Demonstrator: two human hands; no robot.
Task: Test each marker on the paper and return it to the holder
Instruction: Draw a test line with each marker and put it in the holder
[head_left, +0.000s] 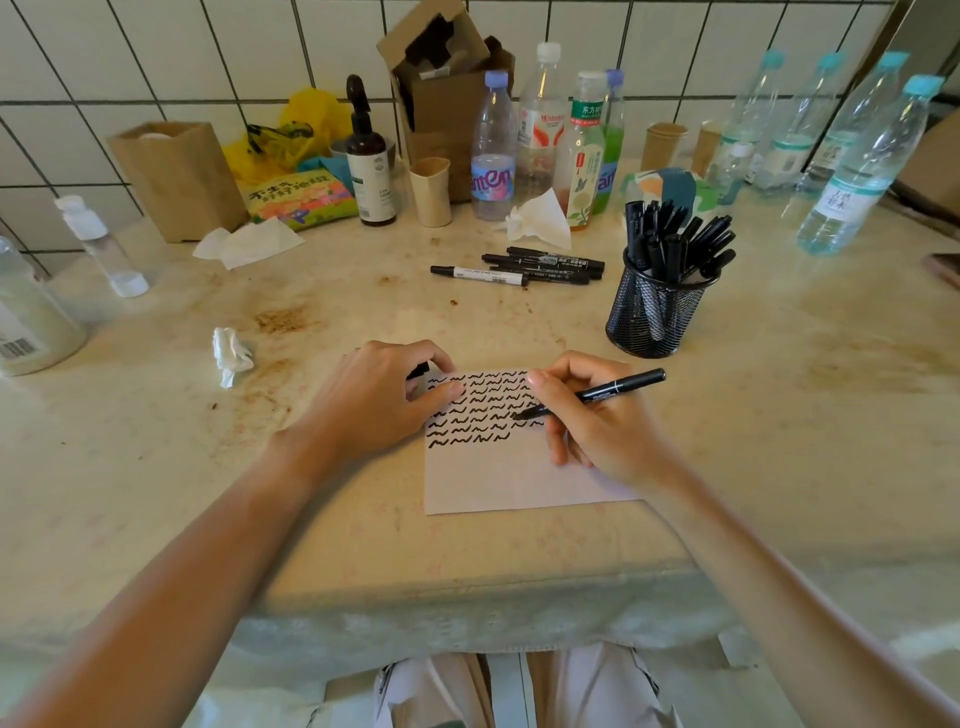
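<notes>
A white paper (498, 483) lies on the table in front of me, its upper half covered with rows of black squiggles. My right hand (597, 426) grips an uncapped black marker (618, 388) with its tip on the paper at the right end of a squiggle row. My left hand (374, 400) presses the paper's upper left corner and holds a black cap (420, 370) under curled fingers. A black mesh holder (652, 312) full of black markers stands behind the paper to the right. Several capped markers (524, 267) lie loose on the table further back.
Crumpled tissues (231, 356) lie left of the paper and near the bottles. Plastic bottles (493, 150), a paper cup (431, 192), a brown pump bottle (370, 166) and cardboard boxes (179, 176) line the tiled wall. More water bottles (862, 171) stand at the right.
</notes>
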